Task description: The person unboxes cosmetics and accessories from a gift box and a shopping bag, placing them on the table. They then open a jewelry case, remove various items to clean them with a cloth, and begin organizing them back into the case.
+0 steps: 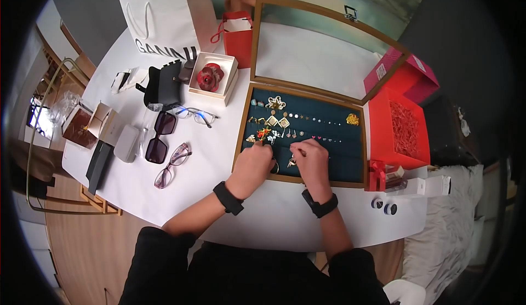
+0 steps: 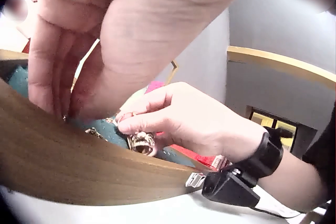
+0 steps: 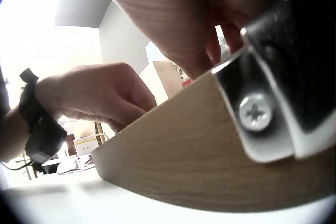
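Observation:
A wooden jewellery case (image 1: 364,157) with a dark green lining lies with its glass lid raised. Over its front left corner, my left hand (image 1: 251,170) points its fingers down to the lining; their tips are mostly hidden behind the frame. My right hand (image 1: 313,168) is over the front middle of the case, thumb and fingertips brought together. At those fingertips, in the left wrist view, is a chunky gold jewellery piece (image 2: 142,142). Rows of earrings (image 1: 283,122), a red and orange flower piece (image 1: 263,134) and a yellow flower piece (image 1: 352,119) lie behind the hands.
Left of the case are sunglasses (image 1: 157,149), two pairs of eyeglasses (image 1: 179,156), a black pouch (image 1: 164,86) and a box with a red flower (image 1: 209,77). A white paper bag (image 1: 164,14) stands behind. To the right is a red box (image 1: 424,135) of shredded paper.

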The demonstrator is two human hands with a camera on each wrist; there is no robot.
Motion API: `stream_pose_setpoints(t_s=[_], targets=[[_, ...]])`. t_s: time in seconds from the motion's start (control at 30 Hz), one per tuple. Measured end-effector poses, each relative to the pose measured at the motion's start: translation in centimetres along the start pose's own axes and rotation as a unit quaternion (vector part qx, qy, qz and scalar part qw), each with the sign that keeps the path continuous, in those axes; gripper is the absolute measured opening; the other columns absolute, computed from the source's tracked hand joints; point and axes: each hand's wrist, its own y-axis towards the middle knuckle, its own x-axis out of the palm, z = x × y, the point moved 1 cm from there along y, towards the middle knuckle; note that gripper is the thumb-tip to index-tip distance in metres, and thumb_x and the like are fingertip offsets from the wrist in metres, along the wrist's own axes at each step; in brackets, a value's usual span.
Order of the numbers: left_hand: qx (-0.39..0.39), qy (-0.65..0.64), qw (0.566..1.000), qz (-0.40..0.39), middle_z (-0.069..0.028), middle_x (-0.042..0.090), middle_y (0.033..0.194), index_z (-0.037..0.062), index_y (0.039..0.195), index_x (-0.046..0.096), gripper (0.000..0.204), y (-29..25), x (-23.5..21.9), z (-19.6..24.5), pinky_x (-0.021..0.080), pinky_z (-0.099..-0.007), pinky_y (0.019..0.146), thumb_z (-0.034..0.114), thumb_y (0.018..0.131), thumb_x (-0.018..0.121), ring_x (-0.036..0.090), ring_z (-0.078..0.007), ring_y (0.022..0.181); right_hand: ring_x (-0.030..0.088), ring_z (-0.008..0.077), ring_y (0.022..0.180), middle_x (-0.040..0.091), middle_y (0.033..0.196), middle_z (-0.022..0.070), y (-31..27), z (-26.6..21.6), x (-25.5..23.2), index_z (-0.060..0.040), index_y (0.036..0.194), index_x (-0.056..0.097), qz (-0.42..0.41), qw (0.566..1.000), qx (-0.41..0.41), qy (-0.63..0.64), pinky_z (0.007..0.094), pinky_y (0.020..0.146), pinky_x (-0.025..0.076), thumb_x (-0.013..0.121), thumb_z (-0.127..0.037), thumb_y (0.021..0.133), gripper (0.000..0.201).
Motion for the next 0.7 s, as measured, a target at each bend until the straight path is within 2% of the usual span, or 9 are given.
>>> stream_pose_setpoints(t_s=[0.03,0.1,0.23,0.3,0.33,0.4,0.57,0.63,0.7], targets=[[-0.001,-0.001,1.000,0.000,-0.0205,0.060,0.079,-0.0021,0.079,0.054,0.010,0.1,0.2,0.1,0.051,-0.0449,0.063,0.001,0.073,0.061,0.062,-0.0381,0.070,0.063,0.0279,0.067,0.063,0.079,0.0132,0.2,-0.3,-0.6,0.0007,0.081,0.068,0.002,1.000,0.006,0.015,0.0332,0.061,0.051,0.067,-0.002,0.076,0.006],[-0.003,0.016,1.000,0.012,-0.0226,0.059,0.082,-0.0027,0.083,0.054,0.012,0.2,0.6,0.1,0.051,-0.0453,0.064,-0.001,0.073,0.060,0.062,-0.0392,0.070,0.063,0.0259,0.065,0.064,0.079,0.0129,0.4,-1.5,-2.2,0.0007,0.083,0.068,0.006,1.000,-0.010,0.005,0.0306,0.060,0.051,0.068,-0.002,0.076,0.007],[-0.005,0.032,0.999,0.020,-0.0244,0.058,0.086,-0.0071,0.084,0.055,0.013,0.3,0.3,0.7,0.054,-0.0413,0.065,-0.007,0.071,0.057,0.063,-0.0373,0.078,0.064,0.0265,0.068,0.064,0.079,0.0134,-1.1,-4.5,-4.7,0.0003,0.084,0.069,-0.063,0.996,0.025,0.056,0.0299,0.060,0.050,0.068,-0.002,0.076,0.008],[0.022,0.046,0.996,0.069,-0.0240,0.056,0.086,-0.0065,0.084,0.054,0.013,0.7,0.5,0.3,0.054,-0.0409,0.066,-0.008,0.071,0.056,0.062,-0.0361,0.084,0.063,0.0184,0.064,0.065,0.078,0.0111,-2.7,-5.4,-4.5,-0.0001,0.083,0.070,-0.181,0.981,-0.020,0.069,0.0269,0.058,0.049,0.068,-0.002,0.076,0.007],[0.030,0.047,0.995,0.085,-0.0227,0.056,0.084,-0.0056,0.083,0.053,0.014,1.0,0.7,0.0,0.053,-0.0414,0.067,-0.008,0.070,0.056,0.061,-0.0363,0.084,0.064,0.0200,0.066,0.065,0.079,0.0112,-3.5,-5.4,-4.1,-0.0002,0.084,0.070,-0.222,0.971,-0.031,0.080,0.0281,0.060,0.050,0.068,-0.002,0.076,0.008],[0.036,0.027,0.996,0.080,-0.0224,0.056,0.084,-0.0052,0.083,0.053,0.014,1.3,0.2,-0.4,0.053,-0.0421,0.068,-0.007,0.069,0.057,0.060,-0.0370,0.083,0.064,0.0243,0.071,0.066,0.081,0.0115,-5.0,-5.2,-3.0,-0.0003,0.086,0.069,-0.307,0.945,-0.043,0.104,0.0317,0.065,0.050,0.067,-0.004,0.078,0.009],[0.036,-0.098,0.993,0.062,-0.0192,0.057,0.083,-0.0026,0.083,0.055,0.014,-1.3,-5.0,1.0,0.049,-0.0430,0.065,-0.006,0.069,0.059,0.059,-0.0393,0.073,0.064,0.0290,0.073,0.065,0.080,0.0142,-6.3,-6.5,-2.3,0.0005,0.084,0.069,-0.332,0.934,-0.022,0.130,0.0362,0.067,0.050,0.065,-0.006,0.078,0.010],[0.019,-0.116,0.993,0.031,-0.0180,0.058,0.081,-0.0019,0.082,0.056,0.013,-3.7,-6.2,0.8,0.049,-0.0418,0.064,-0.005,0.070,0.060,0.059,-0.0381,0.071,0.064,0.0292,0.074,0.065,0.081,0.0140,-6.2,-6.5,-2.1,0.0005,0.086,0.069,-0.387,0.913,-0.017,0.128,0.0359,0.068,0.050,0.065,-0.007,0.079,0.011],[0.004,-0.131,0.991,0.002,-0.0168,0.058,0.080,-0.0013,0.081,0.058,0.012,-6.1,-6.0,0.2,0.049,-0.0406,0.063,-0.005,0.070,0.061,0.059,-0.0369,0.069,0.064,0.0293,0.074,0.065,0.080,0.0140,-6.3,-5.6,-1.1,0.0005,0.086,0.069,-0.396,0.908,-0.004,0.135,0.0359,0.068,0.050,0.064,-0.007,0.079,0.011]])
